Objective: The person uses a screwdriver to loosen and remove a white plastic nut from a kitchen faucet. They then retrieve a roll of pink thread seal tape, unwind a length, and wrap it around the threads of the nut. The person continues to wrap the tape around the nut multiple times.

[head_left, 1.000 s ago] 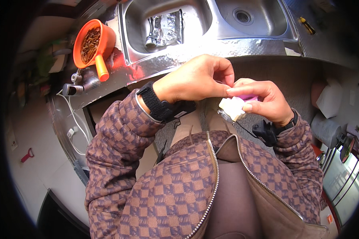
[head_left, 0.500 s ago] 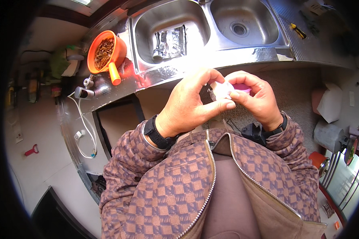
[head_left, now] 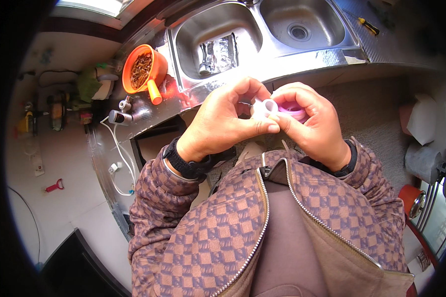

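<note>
My left hand (head_left: pixel 218 121) is closed on a small white plastic piece (head_left: pixel 257 110) with a round opening facing up, its thumb and fingertips around the piece's left side. My right hand (head_left: pixel 312 126) grips a purple round object (head_left: pixel 292 112) just right of the white piece, its thumb pressed by that piece. Both hands meet in front of the sink's front edge, over the jacket. How the white and purple parts join is hidden by my fingers.
A double steel sink (head_left: pixel 309 54) holds a foil package (head_left: pixel 223 52). Beside it stand an orange handled pot of brown food (head_left: pixel 141 69) and metal fittings (head_left: pixel 120 118) with white cables. A yellow-handled tool (head_left: pixel 369 26) lies right. A black panel (head_left: pixel 79 267) is lower left.
My left hand has come down from above the right and taken the white piece's left side. The white piece has turned to show its opening. The view has shifted.
</note>
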Demonstrator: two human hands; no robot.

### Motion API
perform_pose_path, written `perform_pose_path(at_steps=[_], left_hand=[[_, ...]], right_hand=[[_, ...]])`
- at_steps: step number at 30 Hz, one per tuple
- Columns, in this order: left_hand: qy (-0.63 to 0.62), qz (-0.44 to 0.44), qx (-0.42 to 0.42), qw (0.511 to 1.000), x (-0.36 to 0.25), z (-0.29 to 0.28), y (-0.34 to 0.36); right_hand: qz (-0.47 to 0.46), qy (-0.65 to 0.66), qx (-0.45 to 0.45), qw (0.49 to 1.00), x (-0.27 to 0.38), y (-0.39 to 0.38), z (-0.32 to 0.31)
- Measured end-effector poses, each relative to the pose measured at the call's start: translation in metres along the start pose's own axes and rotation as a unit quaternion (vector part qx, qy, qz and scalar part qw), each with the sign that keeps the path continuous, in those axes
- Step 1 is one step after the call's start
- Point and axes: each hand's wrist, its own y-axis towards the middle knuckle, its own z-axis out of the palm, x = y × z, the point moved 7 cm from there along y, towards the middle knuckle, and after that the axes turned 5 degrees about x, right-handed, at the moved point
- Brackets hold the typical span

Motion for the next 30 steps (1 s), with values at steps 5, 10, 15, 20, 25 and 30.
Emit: perform_pose_path(at_steps=[5, 10, 15, 20, 25, 30], left_hand=[[-0.007, 0.000, 0.045, 0.999, -0.013, 0.004, -0.011], [0.028, -0.005, 0.056, 0.998, -0.023, 0.007, -0.019], [0.086, 0.038, 0.020, 0.995, -0.034, 0.009, -0.023], [0.129, 0.093, 0.018, 0.987, -0.049, 0.014, -0.024], [0.157, 0.091, 0.023, 0.983, -0.056, 0.020, -0.026], [0.247, 0.126, 0.043, 0.960, -0.064, 0.027, -0.022]], right_hand=[[-0.073, 0.000, -0.015, 0.997, 0.016, -0.006, 0.003], [-0.134, -0.019, 0.026, 0.991, 0.027, -0.011, 0.004], [-0.165, -0.087, 0.021, 0.982, 0.035, -0.014, 0.000], [-0.176, -0.089, -0.018, 0.980, 0.045, -0.018, -0.011], [-0.192, -0.069, -0.015, 0.979, 0.048, -0.018, -0.016], [-0.213, -0.069, 0.011, 0.975, 0.049, -0.017, -0.019]])
